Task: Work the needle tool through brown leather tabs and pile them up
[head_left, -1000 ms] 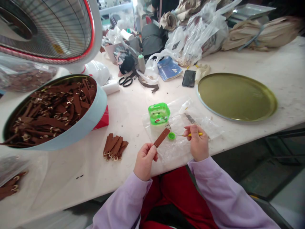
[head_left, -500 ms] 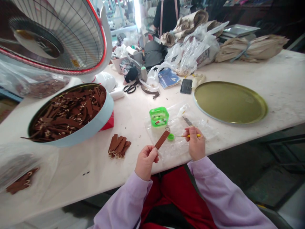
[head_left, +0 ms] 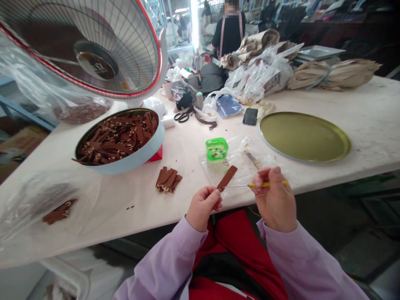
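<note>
Low in the middle of the frame, just in front of the table point(head_left: 125, 204) edge, the left hand point(head_left: 203, 206) is closed on the lower end of a brown strap point(head_left: 227, 178), pinched between thumb and fingers so that the free end points up and to the right. The right hand point(head_left: 275, 200) is closed on a pick point(head_left: 267, 183) by its yellow handle; the thin metal shaft runs left and its tip meets the strap just above the left fingers.

The strap looks like leather: light, flat and fairly stiff, since the free end stands out without drooping. It would bend across its flat face but hardly along its edge, so a pinch on both faces near one end, as here, seems the steady hold. The surface looks matt, not slippery, and it should take a firm squeeze. The pick looks light and thin. Its shaft could flex or prick, so it is best held on the handle, close to the metal.

Behind the hands a clear plastic sheet point(head_left: 246, 166) lies on the table with a small green box point(head_left: 216, 148) at its far edge. To the left of that lies a short pile point(head_left: 168, 180) of similar straps, and further up left a round tin point(head_left: 146, 152) is full of them. A gold tray point(head_left: 304, 135) lies at the right, bare.
</note>
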Demonstrator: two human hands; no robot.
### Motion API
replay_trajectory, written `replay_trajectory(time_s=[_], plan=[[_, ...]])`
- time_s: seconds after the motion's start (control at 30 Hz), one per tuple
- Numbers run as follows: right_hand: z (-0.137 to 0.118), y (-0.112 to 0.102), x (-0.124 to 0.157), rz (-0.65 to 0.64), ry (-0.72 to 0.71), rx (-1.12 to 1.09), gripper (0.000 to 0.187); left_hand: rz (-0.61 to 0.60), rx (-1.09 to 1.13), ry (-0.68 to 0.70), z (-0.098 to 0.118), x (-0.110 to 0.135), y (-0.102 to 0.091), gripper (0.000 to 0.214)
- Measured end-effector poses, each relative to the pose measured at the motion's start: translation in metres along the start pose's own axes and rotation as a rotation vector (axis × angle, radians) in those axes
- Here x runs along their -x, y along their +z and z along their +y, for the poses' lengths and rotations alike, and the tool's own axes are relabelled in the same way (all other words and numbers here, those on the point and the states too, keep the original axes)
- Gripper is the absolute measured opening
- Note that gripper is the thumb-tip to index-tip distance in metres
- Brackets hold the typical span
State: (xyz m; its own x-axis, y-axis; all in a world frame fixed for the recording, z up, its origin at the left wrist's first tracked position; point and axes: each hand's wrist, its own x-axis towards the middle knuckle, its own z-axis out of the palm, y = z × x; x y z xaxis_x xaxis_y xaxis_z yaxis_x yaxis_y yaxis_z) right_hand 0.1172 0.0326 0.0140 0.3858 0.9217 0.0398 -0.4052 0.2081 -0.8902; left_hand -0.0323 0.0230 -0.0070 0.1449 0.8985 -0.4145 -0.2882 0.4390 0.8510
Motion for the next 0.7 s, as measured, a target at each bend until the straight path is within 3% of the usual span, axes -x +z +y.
replay_trajectory(time_s=[0.27, 0.43, 0.53, 0.6, 0.7], plan=[[0.004, 0.010, 0.021, -0.060, -0.006, -0.006, 0.032, 0.036, -0.049, 0.092, 0.000, 0.019, 0.003, 0.024], [-0.008, -0.002, 0.026, -0.022, -0.104, -0.019, 0.036, 0.117, -0.143, 0.205, -0.002, 0.027, 0.003, 0.014], [-0.012, -0.010, 0.030, 0.016, -0.189, 0.159, 0.036, 0.148, -0.120, 0.242, 0.000, 0.032, 0.000, 0.012], [-0.011, -0.010, 0.035, -0.073, -0.179, 0.363, 0.031, 0.128, -0.092, 0.246, 0.002, 0.035, 0.000, 0.014], [-0.005, 0.001, 0.042, -0.375, -0.047, 0.558, 0.027, 0.098, -0.075, 0.240, 0.007, 0.039, -0.001, 0.018]])
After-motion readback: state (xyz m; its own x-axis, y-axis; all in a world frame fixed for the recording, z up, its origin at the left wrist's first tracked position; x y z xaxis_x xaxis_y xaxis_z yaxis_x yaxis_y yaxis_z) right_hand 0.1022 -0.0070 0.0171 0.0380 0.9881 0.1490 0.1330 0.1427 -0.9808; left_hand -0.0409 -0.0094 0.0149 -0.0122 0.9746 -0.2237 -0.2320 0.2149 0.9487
